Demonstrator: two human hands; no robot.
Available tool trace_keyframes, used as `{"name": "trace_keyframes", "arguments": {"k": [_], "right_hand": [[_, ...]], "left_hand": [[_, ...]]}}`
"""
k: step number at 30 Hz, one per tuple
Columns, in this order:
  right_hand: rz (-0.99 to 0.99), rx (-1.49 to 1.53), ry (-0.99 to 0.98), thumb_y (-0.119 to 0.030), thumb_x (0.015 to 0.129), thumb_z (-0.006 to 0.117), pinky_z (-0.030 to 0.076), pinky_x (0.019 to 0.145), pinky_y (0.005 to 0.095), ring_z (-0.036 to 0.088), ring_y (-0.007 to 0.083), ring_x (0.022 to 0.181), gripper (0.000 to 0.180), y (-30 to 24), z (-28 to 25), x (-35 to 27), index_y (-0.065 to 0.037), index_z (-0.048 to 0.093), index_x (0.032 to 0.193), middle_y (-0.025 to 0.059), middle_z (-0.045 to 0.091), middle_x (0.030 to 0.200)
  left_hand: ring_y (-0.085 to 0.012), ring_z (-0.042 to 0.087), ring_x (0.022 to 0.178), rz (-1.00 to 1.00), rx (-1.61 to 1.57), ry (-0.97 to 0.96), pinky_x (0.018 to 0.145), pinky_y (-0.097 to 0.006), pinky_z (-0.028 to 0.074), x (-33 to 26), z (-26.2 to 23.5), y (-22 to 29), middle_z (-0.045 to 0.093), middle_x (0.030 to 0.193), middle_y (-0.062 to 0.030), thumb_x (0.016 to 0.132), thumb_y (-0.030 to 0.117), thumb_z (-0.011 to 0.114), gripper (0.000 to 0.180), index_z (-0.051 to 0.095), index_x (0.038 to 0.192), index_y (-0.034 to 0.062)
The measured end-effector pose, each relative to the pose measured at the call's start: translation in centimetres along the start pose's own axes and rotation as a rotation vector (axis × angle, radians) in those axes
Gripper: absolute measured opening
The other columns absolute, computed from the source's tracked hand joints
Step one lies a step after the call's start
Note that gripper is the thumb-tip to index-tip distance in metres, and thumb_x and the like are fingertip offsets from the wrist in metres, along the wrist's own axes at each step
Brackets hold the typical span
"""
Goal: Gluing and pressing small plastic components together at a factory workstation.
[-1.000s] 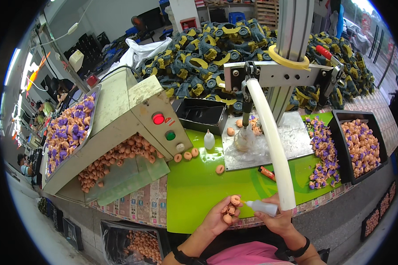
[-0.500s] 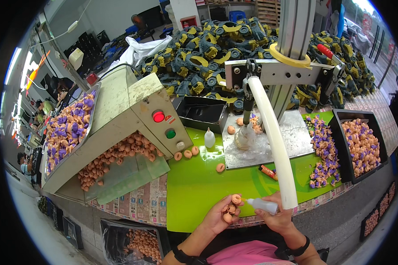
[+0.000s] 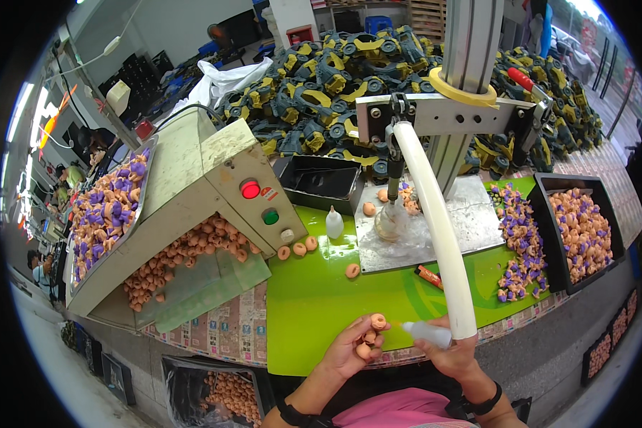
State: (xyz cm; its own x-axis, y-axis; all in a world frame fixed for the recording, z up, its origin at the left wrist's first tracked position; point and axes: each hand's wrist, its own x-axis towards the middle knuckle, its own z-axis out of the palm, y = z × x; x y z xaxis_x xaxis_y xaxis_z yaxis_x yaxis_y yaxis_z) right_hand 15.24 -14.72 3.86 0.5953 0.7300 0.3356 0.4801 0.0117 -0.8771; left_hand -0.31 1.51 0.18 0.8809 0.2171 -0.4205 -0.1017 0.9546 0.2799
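My left hand [image 3: 348,351] is closed around several small round peach-coloured doll heads [image 3: 370,335], with one doll head [image 3: 379,322] held up at the fingertips. My right hand [image 3: 446,352] grips a white squeeze bottle [image 3: 427,333], tilted with its thin nozzle pointing left. A short gap lies between the nozzle and the raised head. Both hands are over the near edge of the green mat [image 3: 321,307]. On the mat lie a few loose heads [image 3: 352,270], and a second squeeze bottle [image 3: 334,222] stands upright behind them.
A press with a white lever [image 3: 435,228] stands on a metal plate [image 3: 478,221]. A beige machine [image 3: 214,171] at left holds many heads. Purple-and-peach figures [image 3: 519,250] lie beside a filled black tray [image 3: 546,221]. Toy vehicles [image 3: 314,100] pile up behind; an orange-red tube [image 3: 429,277] lies near the lever.
The bottle's nozzle has drawn back slightly to the right, away from the head in my left hand. My left hand keeps its hold; the whole view has shifted a little.
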Motion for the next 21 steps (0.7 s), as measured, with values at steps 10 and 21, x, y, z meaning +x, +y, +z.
{"name": "trace_keyframes", "arguments": {"k": [10,21], "right_hand": [[0.12,-0.011,0.037,-0.009,0.077,0.077,0.049,0.082,0.0335,0.062,0.0197,0.093,0.038,4.0,2.5,1.6,-0.003,0.059,0.109,0.0101,0.063,0.1],[-0.074,-0.1,-0.022,-0.01,0.074,0.073,0.041,0.098,0.041,0.054,0.0338,0.114,0.047,2.3,2.2,3.4,-0.004,0.06,0.119,0.0167,0.06,0.119]], "left_hand": [[-0.0108,0.049,0.075,0.009,0.008,-0.015,0.055,-0.022,0.04,-0.6,0.5,0.4,0.06,0.108,-0.0077,0.096,0.021,0.055,0.027,0.052,0.119,0.0063],[-0.0139,0.049,0.072,-0.006,-0.068,-0.143,0.057,-0.024,0.041,-1.2,-0.8,-0.4,0.058,0.09,-0.0085,0.095,0.034,0.056,0.034,0.056,0.118,0.0083]]}}
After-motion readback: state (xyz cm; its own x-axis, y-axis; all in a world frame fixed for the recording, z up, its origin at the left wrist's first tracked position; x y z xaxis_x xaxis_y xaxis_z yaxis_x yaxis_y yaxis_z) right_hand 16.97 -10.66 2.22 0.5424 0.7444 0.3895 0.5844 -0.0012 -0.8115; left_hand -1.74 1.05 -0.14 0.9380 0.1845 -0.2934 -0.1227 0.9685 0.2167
